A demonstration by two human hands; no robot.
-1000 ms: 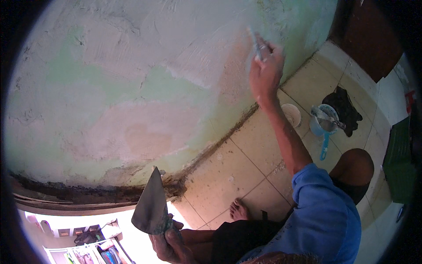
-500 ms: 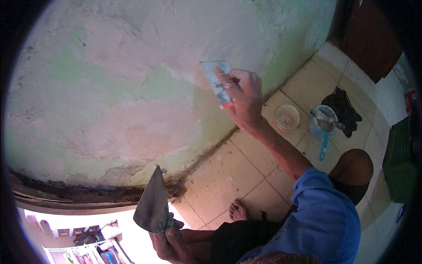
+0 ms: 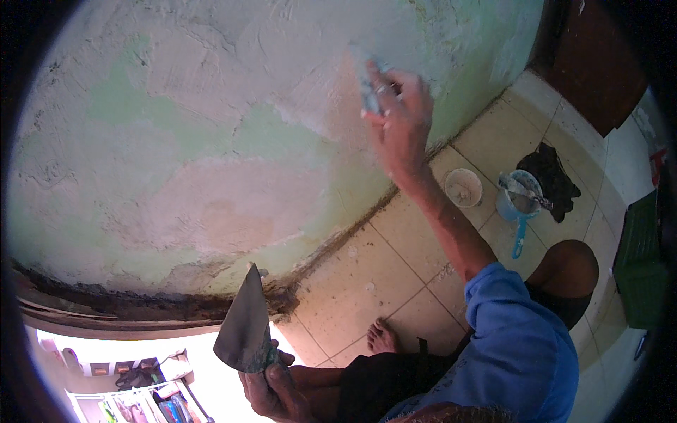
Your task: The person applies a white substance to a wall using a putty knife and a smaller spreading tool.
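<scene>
My left hand [image 3: 273, 393] is wrapped round the handle of a pointing trowel [image 3: 244, 333], low in the picture. The trowel's grey triangular blade stands tip up, in front of the wall's bottom edge. Higher up, my right hand [image 3: 405, 113] grips a flat, light blue putty scraper [image 3: 364, 83], blurred by motion. Its blade lies at the wall [image 3: 233, 134], seemingly against it. Rough whitish filler covers much of this wall, with pale green paint showing in patches.
On the tiled floor [image 3: 360, 275] to the right stand a white bowl [image 3: 463, 188] and a blue long-handled dipper [image 3: 520, 224] with a tool across its rim. A dark cloth [image 3: 553, 176] lies beside them. A green crate [image 3: 638, 261] is at far right, a brown door [image 3: 589, 63] beyond.
My right hand has moved up and slightly right along the wall with the scraper, which now shows more edge-on. My left hand and the trowel have stayed in place.
</scene>
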